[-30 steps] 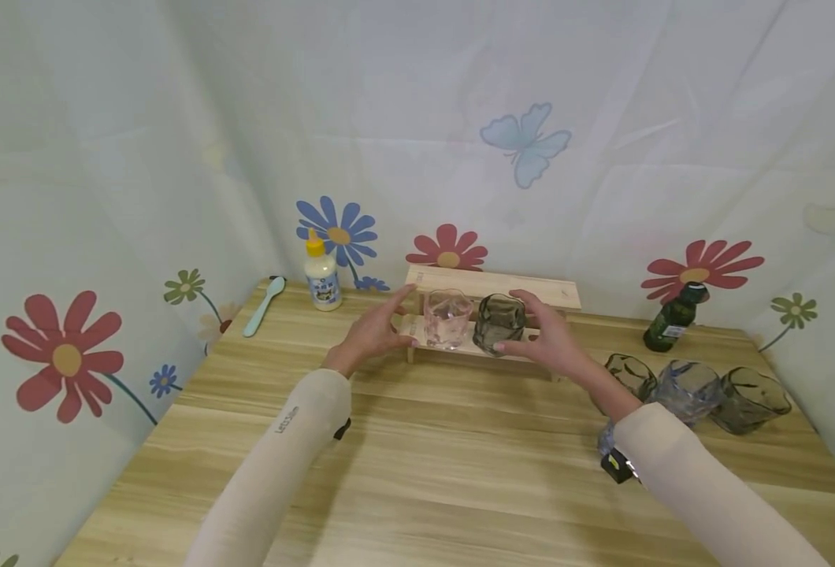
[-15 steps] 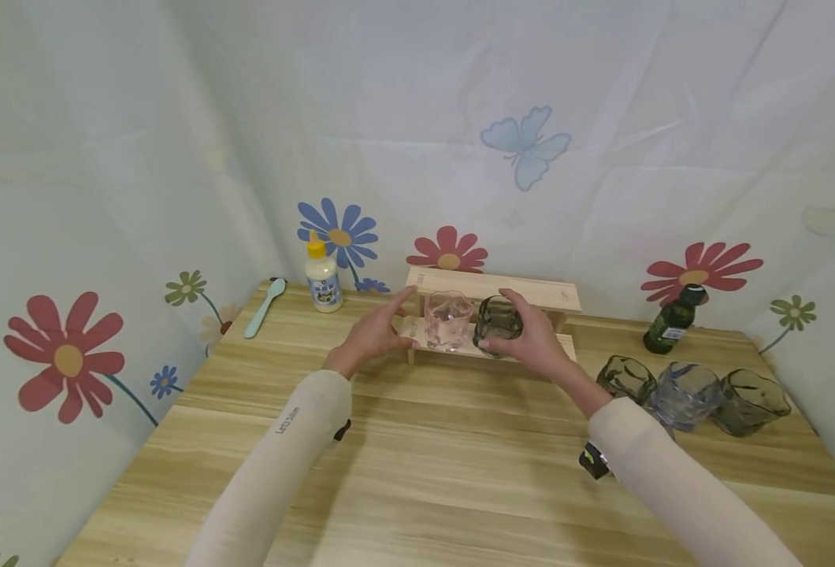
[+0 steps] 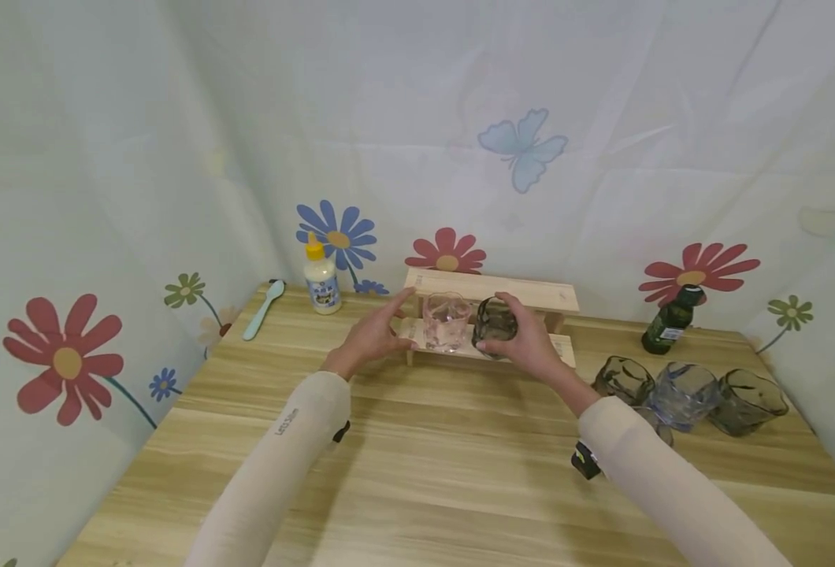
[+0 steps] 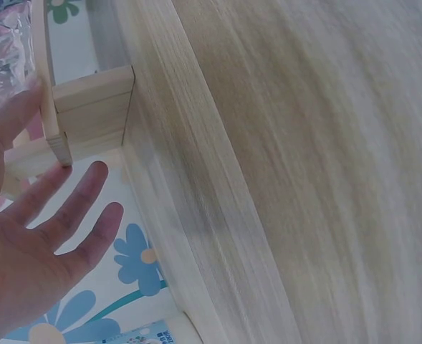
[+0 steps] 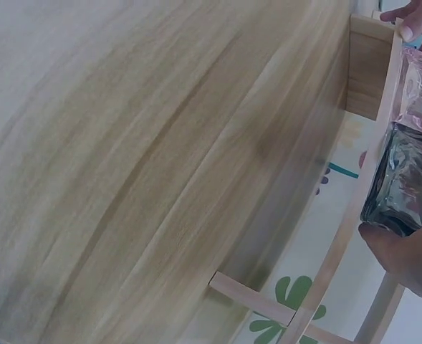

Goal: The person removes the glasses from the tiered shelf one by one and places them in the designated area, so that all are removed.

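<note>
A small two-step wooden rack point(image 3: 495, 288) stands at the back of the table. A clear pinkish glass point(image 3: 447, 323) and a dark grey glass point(image 3: 494, 324) stand side by side on its lower step. My right hand point(image 3: 533, 343) grips the grey glass, thumb in front and fingers behind, also seen in the right wrist view, where the grey glass point(image 5: 408, 183) is partly cut off. My left hand point(image 3: 372, 337) is at the rack's left end, fingers spread; in the left wrist view the left hand point(image 4: 42, 244) has its thumb and a fingertip at the board's end.
On the right stand a dark glass point(image 3: 623, 378), a bluish glass point(image 3: 685, 396), another grey glass point(image 3: 749, 403) and a green bottle point(image 3: 670, 319). A yellow-capped squeeze bottle point(image 3: 322, 277) and a mint spoon point(image 3: 265, 310) are at the back left. A patterned curtain point(image 3: 389, 94) hangs behind.
My right hand has moved left and closer around the grey glass, which has shifted slightly left towards the pinkish one. The left hand has stayed in place.
</note>
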Available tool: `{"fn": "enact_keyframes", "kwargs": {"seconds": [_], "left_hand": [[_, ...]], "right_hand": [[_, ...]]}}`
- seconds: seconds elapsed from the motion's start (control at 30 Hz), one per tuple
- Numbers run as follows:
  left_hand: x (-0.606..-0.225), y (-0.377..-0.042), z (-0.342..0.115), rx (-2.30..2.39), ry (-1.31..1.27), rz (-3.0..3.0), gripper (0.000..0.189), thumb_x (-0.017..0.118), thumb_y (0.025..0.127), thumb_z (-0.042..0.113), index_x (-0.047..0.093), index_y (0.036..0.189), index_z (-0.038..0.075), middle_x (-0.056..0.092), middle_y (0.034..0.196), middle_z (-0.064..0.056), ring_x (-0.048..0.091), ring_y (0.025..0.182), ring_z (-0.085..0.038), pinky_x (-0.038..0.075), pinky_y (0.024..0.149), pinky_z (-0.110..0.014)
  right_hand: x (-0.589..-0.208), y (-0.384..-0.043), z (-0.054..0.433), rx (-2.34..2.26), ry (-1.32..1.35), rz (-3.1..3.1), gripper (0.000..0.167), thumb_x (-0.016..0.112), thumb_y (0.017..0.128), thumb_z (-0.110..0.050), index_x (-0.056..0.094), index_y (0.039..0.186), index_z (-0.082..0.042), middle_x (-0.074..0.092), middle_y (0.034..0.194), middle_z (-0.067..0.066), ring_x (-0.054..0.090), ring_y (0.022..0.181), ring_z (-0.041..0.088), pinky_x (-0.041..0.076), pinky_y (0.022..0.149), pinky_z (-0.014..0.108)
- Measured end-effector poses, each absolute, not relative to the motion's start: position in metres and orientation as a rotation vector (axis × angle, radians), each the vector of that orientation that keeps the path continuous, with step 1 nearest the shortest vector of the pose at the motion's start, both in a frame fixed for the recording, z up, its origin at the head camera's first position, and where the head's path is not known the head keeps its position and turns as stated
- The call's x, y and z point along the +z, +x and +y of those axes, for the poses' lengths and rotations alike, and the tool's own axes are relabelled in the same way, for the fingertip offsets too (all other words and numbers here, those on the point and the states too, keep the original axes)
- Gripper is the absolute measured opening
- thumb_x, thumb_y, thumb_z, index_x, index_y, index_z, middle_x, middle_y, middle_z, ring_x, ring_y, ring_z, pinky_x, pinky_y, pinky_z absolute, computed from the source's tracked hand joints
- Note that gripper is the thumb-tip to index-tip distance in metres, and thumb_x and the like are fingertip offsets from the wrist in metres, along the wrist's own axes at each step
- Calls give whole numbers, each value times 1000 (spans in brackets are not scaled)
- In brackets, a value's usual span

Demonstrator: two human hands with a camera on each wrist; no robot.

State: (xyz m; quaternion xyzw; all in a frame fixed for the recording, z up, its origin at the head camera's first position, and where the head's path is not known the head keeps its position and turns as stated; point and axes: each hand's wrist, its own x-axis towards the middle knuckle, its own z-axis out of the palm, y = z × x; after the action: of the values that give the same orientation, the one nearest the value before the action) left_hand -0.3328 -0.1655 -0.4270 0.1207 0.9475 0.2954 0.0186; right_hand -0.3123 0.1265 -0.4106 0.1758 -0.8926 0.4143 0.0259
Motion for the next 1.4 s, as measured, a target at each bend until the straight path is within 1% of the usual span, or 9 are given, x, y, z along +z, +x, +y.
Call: {"fn": "enact_keyframes", "kwargs": {"seconds": [0.17, 0.43, 0.63, 0.77, 0.9, 1.1, 1.17, 1.33, 1.4], "left_hand": [[-427, -333, -166, 912, 378, 2940, 103, 85, 80, 29, 18, 159, 38, 59, 141, -12, 68, 95, -26, 55, 88, -46], [-426, -332, -166, 923, 386, 2934, 103, 85, 80, 29, 19, 159, 38, 60, 140, -11, 69, 95, -26, 55, 88, -46], [-428, -332, -166, 930, 383, 2931, 102, 84, 81, 27, 18, 159, 38, 59, 141, -12, 69, 96, -27, 55, 88, -46], [-429, -333, -166, 931, 393, 2929, 102, 84, 82, 26, 18, 159, 37, 58, 142, -13, 69, 97, -27, 54, 89, -46], [-428, -333, -166, 931, 387, 2927, 103, 85, 81, 27, 17, 159, 39, 58, 142, -12, 69, 98, -27, 54, 90, -46], [-426, -332, -166, 931, 384, 2931, 103, 85, 81, 29, 18, 158, 40, 58, 142, -10, 69, 97, -27, 55, 89, -46], [-426, -332, -166, 934, 383, 2933, 103, 85, 80, 29, 18, 158, 40, 59, 142, -11, 69, 97, -27, 55, 89, -46], [-426, -332, -167, 928, 388, 2940, 103, 85, 81, 29, 18, 159, 39, 59, 141, -12, 69, 95, -27, 55, 88, -47], [-427, -332, -167, 927, 386, 2939, 103, 85, 81, 29, 18, 159, 38, 59, 141, -12, 69, 95, -27, 55, 88, -47]], "right_hand": [[-411, -313, 127, 1260, 546, -2761, 92, 85, 80, -20, 33, 155, -13, 46, 148, 27, 43, 136, 47, 41, 106, 63], [-410, -312, 129, 1204, 521, -2801, 93, 86, 80, -21, 31, 155, -14, 43, 150, 27, 42, 137, 49, 41, 105, 64], [-410, -313, 129, 1214, 504, -2812, 94, 86, 79, -22, 32, 155, -17, 44, 150, 25, 43, 136, 48, 43, 104, 63], [-408, -311, 129, 1211, 506, -2809, 92, 86, 79, -22, 34, 154, -16, 45, 149, 25, 44, 135, 48, 43, 103, 63], [-406, -309, 130, 1215, 502, -2818, 93, 87, 78, -23, 34, 154, -16, 43, 151, 25, 44, 135, 48, 43, 103, 63], [-403, -307, 133, 1196, 510, -2829, 92, 87, 78, -25, 35, 154, -17, 45, 151, 24, 46, 135, 46, 43, 103, 62], [-402, -307, 135, 1179, 522, -2829, 92, 87, 77, -26, 36, 154, -17, 50, 146, 24, 50, 131, 45, 45, 101, 61], [-399, -306, 138, 1171, 543, -2821, 93, 88, 76, -26, 37, 153, -16, 63, 126, 21, 61, 113, 41, 51, 92, 55], [-397, -305, 140, 1164, 545, -2818, 93, 88, 76, -26, 38, 153, -16, 63, 126, 22, 62, 112, 41, 51, 90, 55]]}}
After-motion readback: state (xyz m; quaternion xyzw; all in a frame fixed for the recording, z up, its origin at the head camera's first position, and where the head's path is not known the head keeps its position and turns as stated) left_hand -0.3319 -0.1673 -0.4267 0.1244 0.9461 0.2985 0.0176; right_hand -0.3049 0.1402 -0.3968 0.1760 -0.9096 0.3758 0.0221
